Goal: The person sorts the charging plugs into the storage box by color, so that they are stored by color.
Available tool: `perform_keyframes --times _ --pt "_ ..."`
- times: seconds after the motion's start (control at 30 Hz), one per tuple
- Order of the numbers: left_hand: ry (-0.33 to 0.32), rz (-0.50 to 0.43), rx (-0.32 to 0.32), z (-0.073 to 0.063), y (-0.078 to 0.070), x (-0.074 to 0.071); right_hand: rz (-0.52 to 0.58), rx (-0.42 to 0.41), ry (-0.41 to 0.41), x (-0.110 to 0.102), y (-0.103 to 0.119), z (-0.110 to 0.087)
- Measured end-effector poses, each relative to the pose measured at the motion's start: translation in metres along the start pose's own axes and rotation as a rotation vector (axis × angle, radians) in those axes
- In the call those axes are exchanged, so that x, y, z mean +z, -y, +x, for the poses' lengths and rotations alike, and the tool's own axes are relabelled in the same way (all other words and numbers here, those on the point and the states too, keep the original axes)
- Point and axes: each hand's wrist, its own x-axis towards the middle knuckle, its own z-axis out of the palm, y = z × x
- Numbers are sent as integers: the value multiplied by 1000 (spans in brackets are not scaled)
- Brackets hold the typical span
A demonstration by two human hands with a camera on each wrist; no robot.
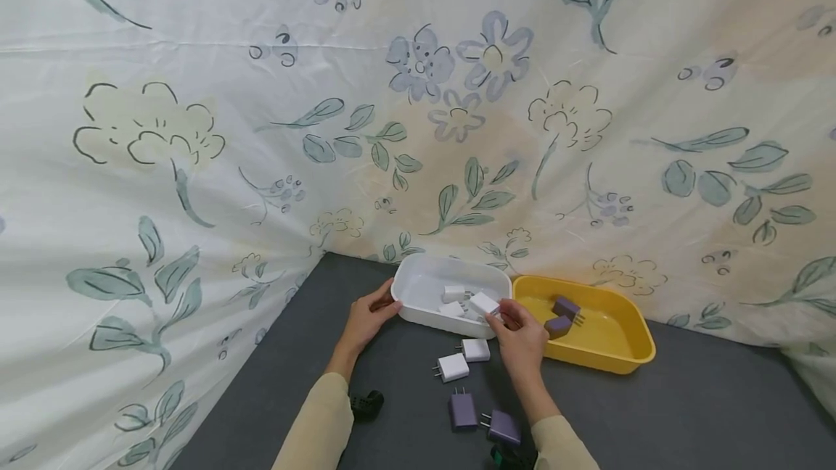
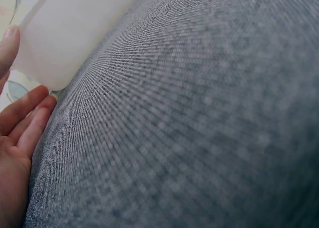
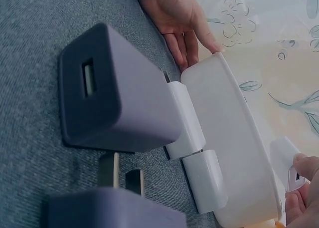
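Note:
My right hand [image 1: 522, 339] pinches a white USB charger plug [image 1: 484, 304] between thumb and fingers, over the front right of the white tray [image 1: 418, 316]. In the right wrist view, the charger [image 3: 284, 158] shows its USB port beside the tray wall [image 3: 224, 113]. More white chargers [image 1: 453, 294] lie inside the tray. My left hand [image 1: 363, 321] rests against the tray's left corner, its thumb at the rim and its fingers fairly straight, as the left wrist view also shows. In front of the tray, two white chargers [image 1: 452, 367] lie on the dark cloth.
Right of the white tray stands a yellow tray [image 1: 614, 343] with two purple chargers [image 1: 566, 307] inside. Two more purple chargers [image 1: 463, 411] lie on the cloth [image 1: 261, 412] between the forearms. A floral curtain [image 1: 366, 165] hangs behind and to the left.

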Motion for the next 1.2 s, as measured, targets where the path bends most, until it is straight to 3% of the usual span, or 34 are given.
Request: perform_keyframes --times 0.6,0.87,1.2 --pt "8 -31 -3 0 3 0 25 17 15 8 8 1" --pt "72 -28 -6 -14 -32 -11 13 79 67 8 14 -1" --pt "76 -41 -9 -12 -31 -11 1 71 67 10 15 -1"
